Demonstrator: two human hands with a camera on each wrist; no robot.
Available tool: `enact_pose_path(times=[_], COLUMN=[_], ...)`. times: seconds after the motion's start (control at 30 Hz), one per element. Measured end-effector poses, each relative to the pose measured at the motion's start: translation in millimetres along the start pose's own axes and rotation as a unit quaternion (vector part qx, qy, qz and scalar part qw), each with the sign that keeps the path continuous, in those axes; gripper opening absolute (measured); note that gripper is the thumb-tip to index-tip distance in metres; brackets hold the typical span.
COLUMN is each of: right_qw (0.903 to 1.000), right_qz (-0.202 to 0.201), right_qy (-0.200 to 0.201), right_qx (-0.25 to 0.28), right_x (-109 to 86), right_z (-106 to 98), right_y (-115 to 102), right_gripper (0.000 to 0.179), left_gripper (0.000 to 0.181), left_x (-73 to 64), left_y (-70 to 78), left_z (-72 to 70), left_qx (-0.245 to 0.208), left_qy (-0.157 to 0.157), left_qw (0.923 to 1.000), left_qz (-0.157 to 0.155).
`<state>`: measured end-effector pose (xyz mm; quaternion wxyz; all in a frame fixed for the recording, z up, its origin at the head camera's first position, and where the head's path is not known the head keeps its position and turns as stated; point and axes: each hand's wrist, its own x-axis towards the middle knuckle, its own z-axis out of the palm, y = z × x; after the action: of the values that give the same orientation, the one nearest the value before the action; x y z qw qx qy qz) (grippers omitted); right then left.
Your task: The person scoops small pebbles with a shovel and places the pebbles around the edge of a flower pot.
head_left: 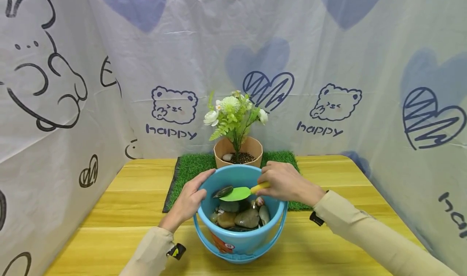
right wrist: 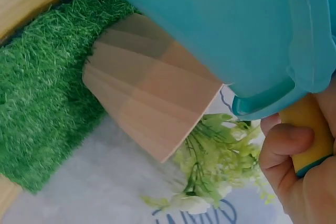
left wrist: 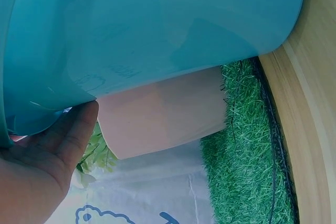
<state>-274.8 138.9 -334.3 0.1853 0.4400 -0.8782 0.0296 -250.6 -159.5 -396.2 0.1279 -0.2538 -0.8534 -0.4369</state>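
A light blue bucket (head_left: 251, 241) stands at the front middle of the table, with several smooth wet stones (head_left: 247, 218) inside. My left hand (head_left: 189, 197) grips its rim on the left side, thumb and fingers at the edge. In my right hand (head_left: 282, 180) is the yellow handle (right wrist: 307, 135) of a small toy shovel, gripped at the right rim. The shovel's green blade (head_left: 237, 194) reaches leftward over the stones within the bucket. At its tip lies a dark flat stone (head_left: 221, 192), close to the bucket's left inner wall.
Just behind the bucket, a beige flowerpot (head_left: 238, 162) holds white flowers and green leaves (head_left: 233, 118). Under the pot is a green turf mat (head_left: 189, 164) on the wood-grain table (head_left: 138, 195). A printed cloth (head_left: 204, 57) hangs around the back and sides.
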Motion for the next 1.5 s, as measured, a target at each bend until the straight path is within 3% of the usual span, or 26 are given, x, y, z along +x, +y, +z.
enact_pose_path(times=[0.17, 0.47, 1.03, 1.5], right_qw=[0.9991, 0.9960, 0.9938, 0.9897], right_qz=[0.022, 0.064, 0.059, 0.083], right_qy=[0.020, 0.022, 0.058, 0.068], right_qx=[0.029, 0.058, 0.075, 0.095], right_x=[-3.2, -5.7, -14.5, -25.2], right_z=[1, 2, 4, -16], right_y=[2, 3, 6, 11], right_gripper=[0.022, 0.024, 0.024, 0.025], left_gripper=[0.064, 0.063, 0.065, 0.065], left_x=[0.0, -0.1, -2.2, -2.5], left_y=[0.2, 0.5, 3.5, 2.9], left_z=[0.5, 0.9, 0.5, 0.3], left_qx=[-0.003, -0.012, -0.023, -0.026], left_qy=[0.003, 0.000, -0.002, -0.002], left_qw=[1.0000, 0.9999, 0.9997, 0.9995], left_qz=[0.007, 0.007, -0.014, -0.019])
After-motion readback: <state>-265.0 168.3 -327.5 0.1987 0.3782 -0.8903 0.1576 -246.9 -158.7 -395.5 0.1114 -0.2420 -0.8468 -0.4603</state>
